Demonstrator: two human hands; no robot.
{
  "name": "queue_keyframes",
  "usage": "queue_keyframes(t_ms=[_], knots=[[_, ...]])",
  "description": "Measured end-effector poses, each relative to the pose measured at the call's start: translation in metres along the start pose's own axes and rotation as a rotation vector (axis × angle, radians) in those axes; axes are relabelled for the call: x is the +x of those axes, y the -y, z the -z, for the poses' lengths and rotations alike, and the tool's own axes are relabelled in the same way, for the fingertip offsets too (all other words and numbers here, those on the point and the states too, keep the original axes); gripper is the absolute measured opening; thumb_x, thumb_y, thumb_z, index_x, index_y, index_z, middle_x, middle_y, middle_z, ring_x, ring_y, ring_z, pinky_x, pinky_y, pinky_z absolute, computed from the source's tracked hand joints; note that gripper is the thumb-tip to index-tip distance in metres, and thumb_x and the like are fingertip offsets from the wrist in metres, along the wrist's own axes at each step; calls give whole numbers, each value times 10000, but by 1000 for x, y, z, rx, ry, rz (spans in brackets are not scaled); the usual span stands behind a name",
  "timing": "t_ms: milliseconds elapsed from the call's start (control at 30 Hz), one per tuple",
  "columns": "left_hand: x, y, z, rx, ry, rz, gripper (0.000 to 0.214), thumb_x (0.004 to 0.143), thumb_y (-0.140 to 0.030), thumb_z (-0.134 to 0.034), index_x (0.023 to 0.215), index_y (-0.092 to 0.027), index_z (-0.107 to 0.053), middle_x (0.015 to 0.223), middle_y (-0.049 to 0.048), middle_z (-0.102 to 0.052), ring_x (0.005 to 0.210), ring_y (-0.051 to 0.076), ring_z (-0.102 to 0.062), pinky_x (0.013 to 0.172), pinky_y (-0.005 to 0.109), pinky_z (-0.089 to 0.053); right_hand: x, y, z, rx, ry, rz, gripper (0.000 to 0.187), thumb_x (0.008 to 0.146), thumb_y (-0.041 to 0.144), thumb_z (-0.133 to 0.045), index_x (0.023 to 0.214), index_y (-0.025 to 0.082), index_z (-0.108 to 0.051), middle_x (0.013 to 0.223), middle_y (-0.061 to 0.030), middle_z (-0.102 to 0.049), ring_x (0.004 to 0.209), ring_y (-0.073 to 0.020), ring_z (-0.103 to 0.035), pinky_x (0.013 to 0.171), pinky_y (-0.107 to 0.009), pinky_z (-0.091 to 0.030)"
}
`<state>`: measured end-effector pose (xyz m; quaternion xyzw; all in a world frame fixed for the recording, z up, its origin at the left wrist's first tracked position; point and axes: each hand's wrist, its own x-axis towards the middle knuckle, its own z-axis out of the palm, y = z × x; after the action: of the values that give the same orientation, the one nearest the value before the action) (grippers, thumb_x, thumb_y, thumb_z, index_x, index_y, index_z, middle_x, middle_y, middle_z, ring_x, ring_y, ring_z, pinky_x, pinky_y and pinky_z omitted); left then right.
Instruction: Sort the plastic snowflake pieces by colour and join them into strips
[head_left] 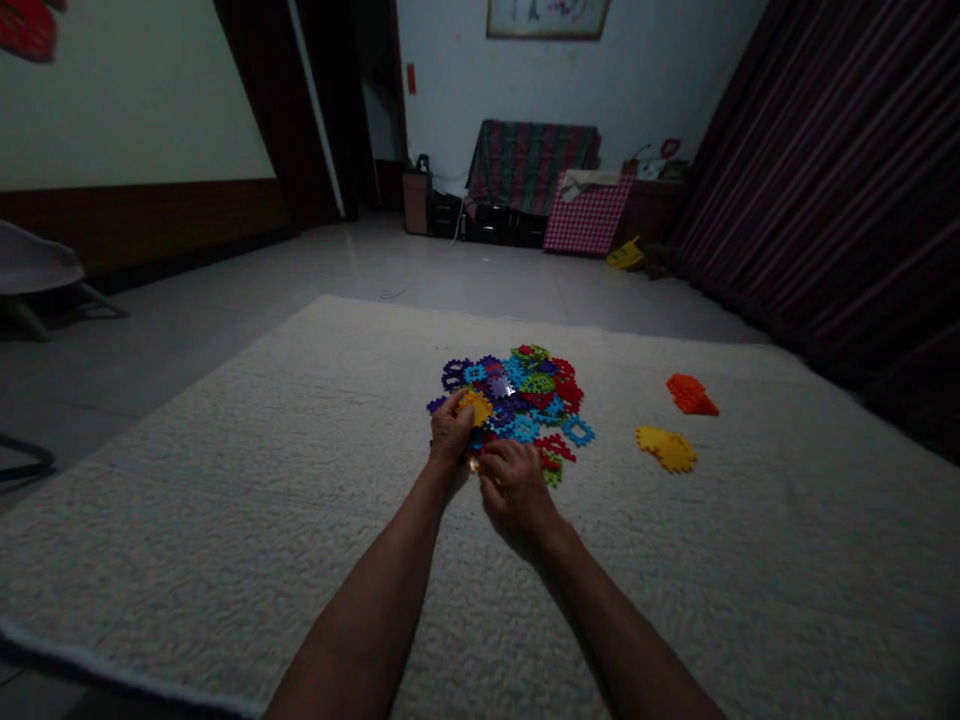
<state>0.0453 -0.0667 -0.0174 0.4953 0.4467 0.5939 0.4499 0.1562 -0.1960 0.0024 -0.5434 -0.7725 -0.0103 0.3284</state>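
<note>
A heap of toothed plastic building pieces in purple, blue, red and green lies on the pale rug. My left hand pinches a yellow toothed piece at the heap's near left side. Close by, my right hand is bent over the near edge of the heap with its fingers curled down. What those fingers hold, if anything, is hidden beneath them. To the right, apart from the heap, lie a small group of yellow pieces and, beyond it, a group of orange pieces.
The textured rug spreads over a tiled floor. A cloth-covered cabinet stands by the far wall. Dark curtains hang on the right, and part of a pale seat shows at the left edge.
</note>
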Motion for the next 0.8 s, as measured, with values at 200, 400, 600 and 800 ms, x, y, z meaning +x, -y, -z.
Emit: queue_keyframes(t_ms=[200, 400, 600, 800], knots=[[6, 14, -1, -19, 11, 8, 420, 727, -210, -609, 1131, -144, -704, 955, 66, -736, 798, 174, -670, 727, 275, -553, -6, -26, 3, -116, -91, -111, 173, 836, 151, -584, 981, 211, -656, 1151, -80, -659, 1102, -253, -530, 969, -437, -323], [6, 11, -4, -38, 4, 46, 418, 718, -206, -611, 1119, -138, -707, 927, 63, -731, 754, 165, -660, 688, 265, -549, -6, -21, 2, -139, -116, -89, 173, 850, 155, -582, 996, 207, -659, 1095, -76, -675, 1099, -252, -532, 996, -450, -312], [5, 3, -3, -26, 2, 61, 412, 706, -208, -625, 1102, -135, -712, 905, 59, -731, 745, 161, -654, 680, 258, -544, 3, -4, -6, -182, -13, -19, 154, 867, 221, -601, 1012, 238, -653, 1171, -84, -646, 1185, -296, -466, 1064, -551, -224], [5, -5, -6, -63, 35, 93, 423, 680, -214, -647, 1090, -141, -717, 894, 51, -734, 734, 151, -649, 654, 239, -533, 6, -7, -7, -134, 47, -40, 111, 859, 188, -595, 953, 237, -628, 1183, -94, -630, 1177, -308, -471, 1049, -594, -248]])
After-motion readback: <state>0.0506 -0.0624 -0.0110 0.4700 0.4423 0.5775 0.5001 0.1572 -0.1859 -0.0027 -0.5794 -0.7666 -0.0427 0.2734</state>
